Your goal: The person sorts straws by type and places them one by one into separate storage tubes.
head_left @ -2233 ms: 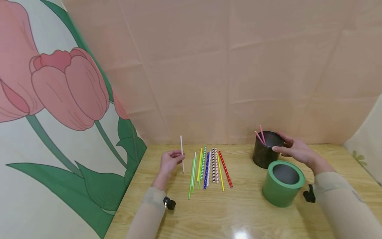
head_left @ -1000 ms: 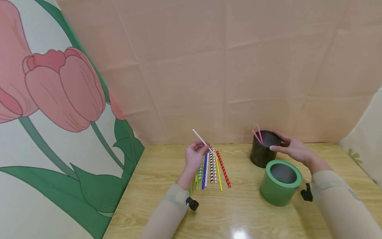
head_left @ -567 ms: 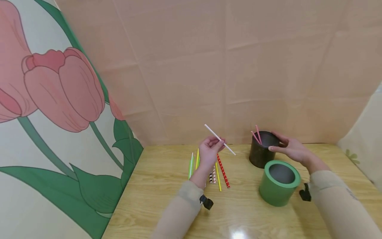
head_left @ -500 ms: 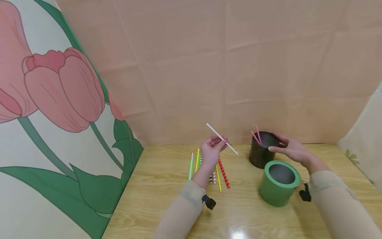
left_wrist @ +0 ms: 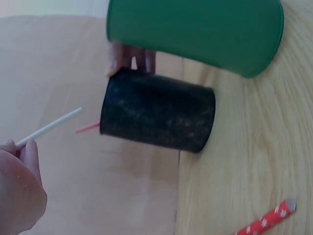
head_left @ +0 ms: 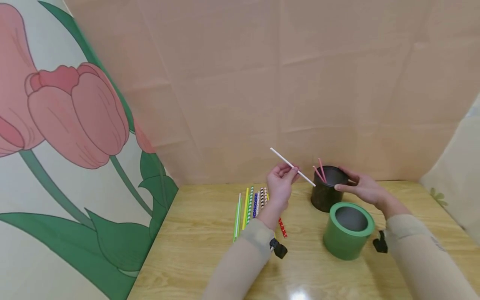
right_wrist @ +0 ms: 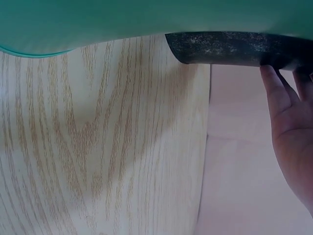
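In the head view my left hand (head_left: 280,187) pinches a white straw (head_left: 282,156) between thumb and fingers. The straw slants down to the right, its lower end in front of the rim of a black cylindrical pot (head_left: 323,199). Two pink straws (head_left: 321,171) lean inside that pot. My right hand (head_left: 365,191) grips the pot's right side near the rim, thumb in front. The left wrist view shows the white straw's tip (left_wrist: 78,110) apart from the black pot (left_wrist: 156,110). In the right wrist view, fingers of my right hand (right_wrist: 293,122) touch the pot's side.
A green cylindrical pot (head_left: 344,239) stands right in front of the black one. Several straws, striped, dotted and plain, lie in a row on the wooden table (head_left: 195,233), partly behind my left arm; a red dotted straw (head_left: 283,228) is at the right end. A beige sheet (head_left: 225,104) hangs behind.
My left hand has carried the white straw rightward over the row of straws to the black pot, tilting it from upright to slanted. My right hand keeps its hold on the pot.
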{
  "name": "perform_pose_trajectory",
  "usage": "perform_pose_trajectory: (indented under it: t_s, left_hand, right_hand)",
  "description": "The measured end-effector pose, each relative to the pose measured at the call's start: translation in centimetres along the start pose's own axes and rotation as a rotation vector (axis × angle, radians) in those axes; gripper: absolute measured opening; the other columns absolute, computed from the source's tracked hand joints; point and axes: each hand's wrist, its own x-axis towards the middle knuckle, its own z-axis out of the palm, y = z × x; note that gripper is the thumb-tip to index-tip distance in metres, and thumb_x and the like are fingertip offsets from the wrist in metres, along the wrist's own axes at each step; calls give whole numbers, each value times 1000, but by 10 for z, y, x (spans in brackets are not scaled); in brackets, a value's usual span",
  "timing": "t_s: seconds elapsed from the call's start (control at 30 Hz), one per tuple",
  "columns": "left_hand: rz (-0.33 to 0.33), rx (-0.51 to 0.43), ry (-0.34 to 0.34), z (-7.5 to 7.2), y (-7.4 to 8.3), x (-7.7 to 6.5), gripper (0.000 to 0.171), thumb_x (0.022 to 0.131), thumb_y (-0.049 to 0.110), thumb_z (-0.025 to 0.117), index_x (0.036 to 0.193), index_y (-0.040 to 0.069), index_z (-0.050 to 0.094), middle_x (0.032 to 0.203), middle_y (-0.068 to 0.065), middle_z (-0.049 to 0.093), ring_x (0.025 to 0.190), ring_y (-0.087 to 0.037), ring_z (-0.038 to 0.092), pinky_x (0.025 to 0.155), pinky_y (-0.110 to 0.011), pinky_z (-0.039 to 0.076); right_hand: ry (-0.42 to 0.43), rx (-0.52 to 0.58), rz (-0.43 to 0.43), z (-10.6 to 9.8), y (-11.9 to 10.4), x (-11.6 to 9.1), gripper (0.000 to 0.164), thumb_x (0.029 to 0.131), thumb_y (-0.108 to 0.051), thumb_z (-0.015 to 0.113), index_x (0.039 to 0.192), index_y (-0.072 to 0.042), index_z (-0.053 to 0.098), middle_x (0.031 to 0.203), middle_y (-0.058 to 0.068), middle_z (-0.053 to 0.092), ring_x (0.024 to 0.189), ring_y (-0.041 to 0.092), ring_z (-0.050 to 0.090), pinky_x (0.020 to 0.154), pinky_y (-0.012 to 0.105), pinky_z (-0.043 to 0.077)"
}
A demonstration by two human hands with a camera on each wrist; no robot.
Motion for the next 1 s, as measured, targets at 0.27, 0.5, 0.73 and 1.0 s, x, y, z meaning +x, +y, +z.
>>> perform_pose_trajectory:
  t_s: [0.27, 0.5, 0.73, 1.0]
  left_hand:
    - [-8, -51, 65, 15, -19, 2, 11, 94, -14, 72, 103, -8, 73, 94, -16, 74, 82, -18, 77, 88, -44, 65]
    - [-18, -38, 120, 35, -25, 6, 13, 94, -9, 75, 106, -11, 71, 93, -13, 73, 85, -24, 76, 87, -44, 66]
    - [5, 154, 139, 54, -33, 13, 15, 93, -7, 77, 106, -12, 72, 86, -3, 73, 83, -24, 75, 84, -50, 66]
    - [40, 426, 129, 59, -42, 14, 7, 94, -1, 80, 100, -4, 79, 79, 4, 74, 77, -23, 76, 73, -37, 67]
  right_hand:
    - [15, -19, -5, 2, 0, 3, 96, 101, -48, 74, 172, -12, 18, 161, 38, 35, 143, 55, 45, 114, 71, 39]
    - [15, -24, 3, 1, 2, 4, 97, 100, -48, 75, 172, -13, 19, 160, 38, 36, 143, 55, 44, 113, 72, 39]
    - [18, -28, 1, 0, 1, 4, 96, 100, -49, 75, 172, -14, 20, 160, 37, 36, 145, 56, 41, 113, 72, 39]
    - [18, -8, -7, 0, -2, 3, 97, 100, -48, 75, 171, -11, 20, 160, 37, 37, 144, 55, 43, 114, 69, 40]
